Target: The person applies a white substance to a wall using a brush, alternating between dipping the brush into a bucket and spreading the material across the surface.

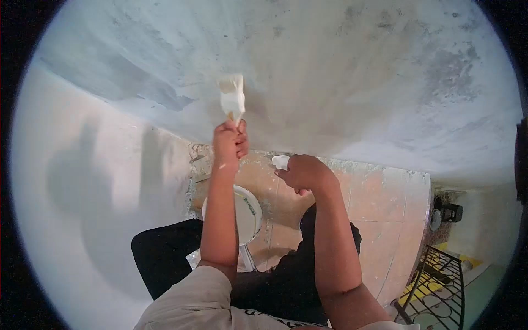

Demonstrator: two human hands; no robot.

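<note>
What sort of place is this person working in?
Likely a house being repainted: a patchy wall half coated white, a paintbrush in the left hand and white scrap in the right hand, a paint bucket on splattered tiled floor.

i see a white-coated brush [232,99], a grey wall [341,71] mottled with darker patches, a white bucket [248,212], pinkish floor tiles [379,203] speckled white, black trousers [165,253], and a beige sleeve [192,300].

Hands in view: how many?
2. Left hand raised at the wall, gripping a paintbrush; right hand lower, holding a small white object above the paint bucket. None seem hidden.
</note>
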